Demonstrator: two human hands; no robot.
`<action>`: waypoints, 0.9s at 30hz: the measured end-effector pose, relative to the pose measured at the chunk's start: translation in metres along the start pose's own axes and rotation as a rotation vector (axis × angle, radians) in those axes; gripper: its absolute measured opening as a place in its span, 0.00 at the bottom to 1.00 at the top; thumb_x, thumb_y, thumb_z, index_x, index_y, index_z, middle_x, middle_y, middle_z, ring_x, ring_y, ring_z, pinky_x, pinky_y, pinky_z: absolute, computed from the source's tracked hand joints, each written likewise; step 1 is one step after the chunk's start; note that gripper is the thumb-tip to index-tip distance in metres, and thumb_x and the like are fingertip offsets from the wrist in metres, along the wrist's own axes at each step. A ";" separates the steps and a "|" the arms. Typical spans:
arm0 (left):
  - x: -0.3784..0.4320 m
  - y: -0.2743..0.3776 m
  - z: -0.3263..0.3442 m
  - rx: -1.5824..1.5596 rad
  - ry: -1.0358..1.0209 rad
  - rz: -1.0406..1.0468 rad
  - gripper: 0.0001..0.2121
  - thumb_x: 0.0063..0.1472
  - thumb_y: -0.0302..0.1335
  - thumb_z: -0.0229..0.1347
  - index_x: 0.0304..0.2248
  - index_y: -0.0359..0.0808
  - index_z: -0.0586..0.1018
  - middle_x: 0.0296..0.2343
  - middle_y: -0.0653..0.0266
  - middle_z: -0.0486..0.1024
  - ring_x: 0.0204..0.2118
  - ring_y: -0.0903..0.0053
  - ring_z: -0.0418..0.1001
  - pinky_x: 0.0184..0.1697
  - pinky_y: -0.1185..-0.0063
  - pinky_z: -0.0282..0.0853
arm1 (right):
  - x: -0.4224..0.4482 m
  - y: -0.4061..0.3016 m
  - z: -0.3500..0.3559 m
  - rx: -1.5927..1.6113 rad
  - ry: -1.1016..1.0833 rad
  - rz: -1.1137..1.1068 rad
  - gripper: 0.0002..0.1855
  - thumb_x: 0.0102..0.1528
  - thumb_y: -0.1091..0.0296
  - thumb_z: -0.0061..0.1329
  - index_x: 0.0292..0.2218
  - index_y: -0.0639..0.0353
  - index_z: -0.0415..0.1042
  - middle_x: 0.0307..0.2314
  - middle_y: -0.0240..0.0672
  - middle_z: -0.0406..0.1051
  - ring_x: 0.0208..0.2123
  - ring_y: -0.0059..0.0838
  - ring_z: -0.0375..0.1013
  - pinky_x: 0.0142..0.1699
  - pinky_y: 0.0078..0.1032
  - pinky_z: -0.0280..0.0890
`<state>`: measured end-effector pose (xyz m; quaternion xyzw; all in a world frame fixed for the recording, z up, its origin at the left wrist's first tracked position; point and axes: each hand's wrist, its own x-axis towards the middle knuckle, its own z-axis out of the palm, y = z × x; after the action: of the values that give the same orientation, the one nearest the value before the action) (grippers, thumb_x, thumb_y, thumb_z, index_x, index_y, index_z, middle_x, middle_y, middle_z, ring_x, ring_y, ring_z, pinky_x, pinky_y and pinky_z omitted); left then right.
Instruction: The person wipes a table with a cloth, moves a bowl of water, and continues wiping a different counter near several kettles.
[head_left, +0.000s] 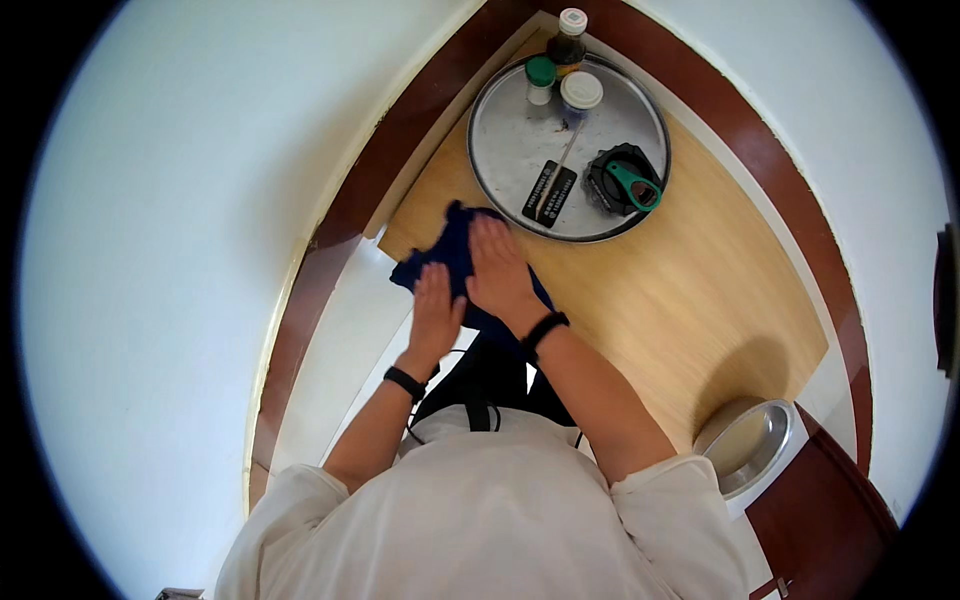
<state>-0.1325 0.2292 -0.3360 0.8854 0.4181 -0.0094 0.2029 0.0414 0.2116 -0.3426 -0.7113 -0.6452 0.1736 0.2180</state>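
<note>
A dark blue cloth (459, 244) lies at the near left corner of a light wooden tabletop (675, 262), part of it reaching down over the near edge. My left hand (436, 311) rests on its left part, palm down, fingers extended. Flat on the cloth further right is my right hand (501, 266), its fingertips close to the rim of a round metal tray (487, 172). Neither hand is closed around the fabric. What lies under the palms is hidden.
On the tray stand a green-lidded jar (540, 79), a white-lidded tub (581, 94) and a dark bottle (567, 45). A black card (550, 195), a thin stick and a green-handled opener (634, 187) on a black object lie nearer. A metal bowl (750, 442) stands at the right.
</note>
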 end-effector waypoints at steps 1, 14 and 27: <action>0.006 -0.010 0.000 0.022 0.012 -0.028 0.29 0.61 0.33 0.47 0.56 0.21 0.54 0.57 0.40 0.51 0.62 0.52 0.45 0.63 0.62 0.39 | 0.007 -0.003 0.010 0.007 -0.002 -0.001 0.38 0.46 0.60 0.45 0.54 0.76 0.56 0.57 0.54 0.51 0.61 0.46 0.47 0.66 0.36 0.38; -0.017 0.010 -0.001 -0.011 0.054 -0.017 0.27 0.62 0.32 0.46 0.55 0.21 0.56 0.54 0.36 0.54 0.59 0.47 0.49 0.63 0.63 0.43 | 0.032 -0.019 0.000 -0.043 -0.078 0.145 0.42 0.42 0.68 0.49 0.57 0.73 0.51 0.58 0.52 0.50 0.62 0.42 0.46 0.66 0.35 0.39; -0.019 0.010 -0.017 -0.141 0.019 -0.006 0.26 0.61 0.29 0.47 0.54 0.20 0.56 0.54 0.36 0.52 0.60 0.45 0.47 0.63 0.62 0.42 | 0.100 -0.035 0.012 -0.304 -0.104 0.025 0.32 0.54 0.66 0.38 0.58 0.71 0.52 0.58 0.44 0.53 0.62 0.38 0.46 0.66 0.31 0.35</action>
<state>-0.1395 0.2159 -0.3131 0.8678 0.4221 0.0276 0.2608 0.0161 0.3141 -0.3308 -0.7341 -0.6657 0.1132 0.0720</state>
